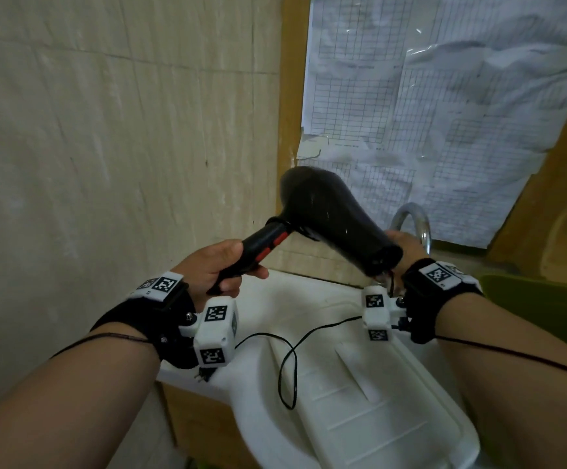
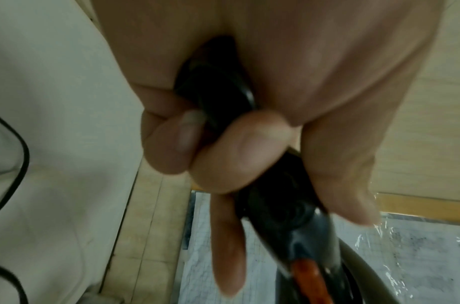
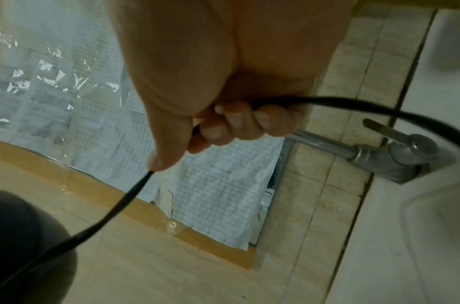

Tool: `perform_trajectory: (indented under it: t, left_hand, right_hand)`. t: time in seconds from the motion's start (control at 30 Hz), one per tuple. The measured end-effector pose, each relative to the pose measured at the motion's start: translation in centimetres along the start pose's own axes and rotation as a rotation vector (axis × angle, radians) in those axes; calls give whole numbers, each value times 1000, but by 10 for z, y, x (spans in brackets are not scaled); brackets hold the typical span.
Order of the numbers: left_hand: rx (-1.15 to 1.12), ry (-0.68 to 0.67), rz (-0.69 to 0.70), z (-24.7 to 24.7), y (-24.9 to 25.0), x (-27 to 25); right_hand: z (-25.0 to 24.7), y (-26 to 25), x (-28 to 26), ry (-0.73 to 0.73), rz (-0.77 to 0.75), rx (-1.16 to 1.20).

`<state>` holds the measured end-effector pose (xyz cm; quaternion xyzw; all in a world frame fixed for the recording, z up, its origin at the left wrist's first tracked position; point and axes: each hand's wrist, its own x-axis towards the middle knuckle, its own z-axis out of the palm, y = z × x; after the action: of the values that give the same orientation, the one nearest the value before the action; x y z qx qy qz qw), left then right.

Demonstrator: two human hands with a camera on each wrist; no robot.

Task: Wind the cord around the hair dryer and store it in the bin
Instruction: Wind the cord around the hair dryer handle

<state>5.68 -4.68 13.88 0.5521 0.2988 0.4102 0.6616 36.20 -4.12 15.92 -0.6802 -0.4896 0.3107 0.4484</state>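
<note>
A person stands at a white sink (image 1: 268,394) with both arms raised over it. The left hand (image 1: 214,265) is wrapped around the handle of a black hair dryer (image 1: 326,218), holding it in the air above the basin with the barrel pointing right and near. The right hand (image 1: 407,245), just behind the barrel's mouth, has its fingers (image 3: 231,121) curled around the thin black cord (image 1: 290,360), which trails down in a loose loop onto the sink. No turns of cord show on the dryer, so winding seems to be only beginning. The next move likely calls for carrying the cord around the handle or body while keeping it taut. A green container (image 1: 542,306), possibly the bin, sits at the right.
</note>
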Motion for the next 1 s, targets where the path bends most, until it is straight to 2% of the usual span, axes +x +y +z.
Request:
perform_trajectory:
  t: [0.13, 0.27, 0.47, 0.57, 0.67, 0.73, 0.9, 1.0]
  left_hand:
    - [206, -128, -23, -9, 14, -1]
    - [507, -185, -65, -13, 26, 1]
    - [1073, -171, -100, -1, 40, 6]
    - [1193, -151, -126, 7, 37, 10]
    - [1297, -36, -104, 12, 32, 11]
    - [1319, 67, -63, 13, 27, 13]
    - [1137, 288, 22, 12, 15, 18]
    - [852, 409, 40, 9, 7, 19]
  right_hand:
    - [-13, -5, 2, -11, -95, 58]
    - [-19, -14, 12, -33, -162, -111]
    - [-18, -31, 7, -117, -228, -197]
    - [-13, -41, 0, -118, -265, -203]
    - [-8, -45, -5, -103, -275, -182]
    - [-3, -44, -8, -128, -268, -109]
    - [7, -35, -17, -242, -251, 22]
    - [12, -25, -23, -348, -218, 43]
